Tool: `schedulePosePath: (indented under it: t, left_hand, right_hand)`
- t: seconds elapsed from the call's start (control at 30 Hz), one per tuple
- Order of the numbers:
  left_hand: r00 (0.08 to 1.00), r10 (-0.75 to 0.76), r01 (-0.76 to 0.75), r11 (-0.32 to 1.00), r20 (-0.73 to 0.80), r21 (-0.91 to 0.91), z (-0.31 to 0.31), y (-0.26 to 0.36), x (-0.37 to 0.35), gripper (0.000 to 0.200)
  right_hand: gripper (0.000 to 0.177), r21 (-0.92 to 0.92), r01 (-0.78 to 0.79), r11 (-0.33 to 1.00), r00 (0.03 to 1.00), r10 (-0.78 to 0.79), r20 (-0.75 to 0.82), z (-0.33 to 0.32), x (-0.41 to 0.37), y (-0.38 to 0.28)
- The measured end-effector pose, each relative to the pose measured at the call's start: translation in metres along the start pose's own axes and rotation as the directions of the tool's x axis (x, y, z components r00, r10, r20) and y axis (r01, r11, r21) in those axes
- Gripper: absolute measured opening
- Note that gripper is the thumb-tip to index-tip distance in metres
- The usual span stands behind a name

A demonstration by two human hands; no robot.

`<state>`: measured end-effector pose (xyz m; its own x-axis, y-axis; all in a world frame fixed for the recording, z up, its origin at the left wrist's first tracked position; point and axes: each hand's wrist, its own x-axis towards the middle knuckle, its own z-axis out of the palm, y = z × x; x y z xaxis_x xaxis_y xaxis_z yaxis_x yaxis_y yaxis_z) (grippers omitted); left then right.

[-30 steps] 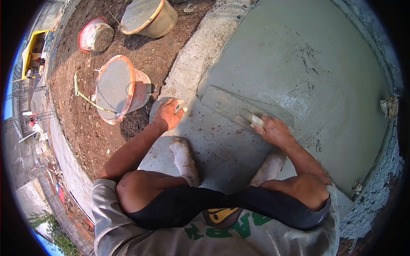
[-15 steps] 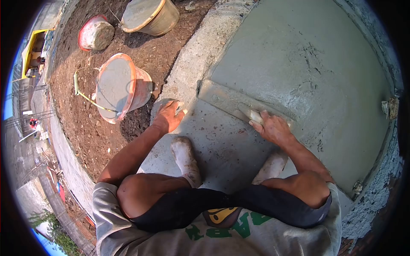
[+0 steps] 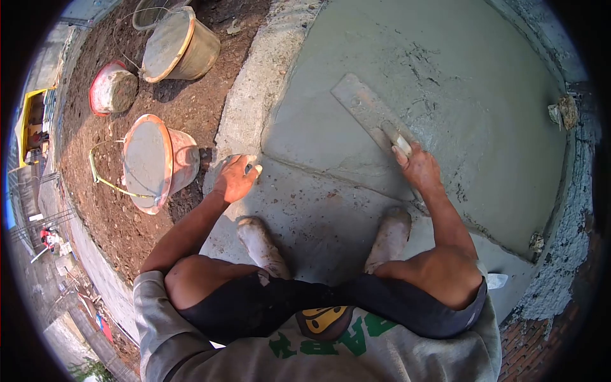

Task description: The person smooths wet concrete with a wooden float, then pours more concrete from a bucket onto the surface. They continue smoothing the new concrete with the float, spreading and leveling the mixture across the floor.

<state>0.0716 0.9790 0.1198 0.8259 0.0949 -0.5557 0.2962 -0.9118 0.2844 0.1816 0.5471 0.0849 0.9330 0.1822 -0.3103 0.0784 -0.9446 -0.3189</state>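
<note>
Head view. Gripping the trowel (image 3: 366, 108) by its handle in the right hand (image 3: 417, 169), blade flat on wet cement (image 3: 484, 95) mid-slab; clutching a small grey tool (image 3: 213, 170) in the left hand (image 3: 234, 179) at the slab's left edge.

Outdoors in sunlight, brown soil ground (image 3: 118, 232), pale concrete kerb (image 3: 254, 83); rough grey wall (image 3: 573, 210), red brick (image 3: 534, 340)

Grey cement floor (image 3: 458, 76), wet farther off, long trowel (image 3: 364, 107) flat on it, caked feet (image 3: 259, 240) on nearer part
</note>
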Motion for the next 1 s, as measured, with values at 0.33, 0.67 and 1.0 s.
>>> schedulePosePath:
  t: [0.33,0.67,1.0]
  left_hand:
    - [0.987,0.026,-0.043,0.993,-0.157,-0.107,0.006,-0.008,-0.008,0.047]
    - [0.974,-0.085,0.035,0.973,-0.208,-0.230,-0.005,-0.025,0.001,0.048]
    - [0.975,-0.116,0.078,0.977,-0.188,-0.197,-0.010,-0.036,0.023,0.054]
  right_hand:
    - [0.066,0.591,-0.188,0.784,0.980,0.192,0.057,-0.048,-0.006,0.028]
    - [0.072,0.156,0.398,0.904,0.750,-0.419,0.511,0.006,0.007,-0.075]
    - [0.071,0.120,0.197,0.973,0.944,-0.221,0.245,-0.021,0.090,-0.062]
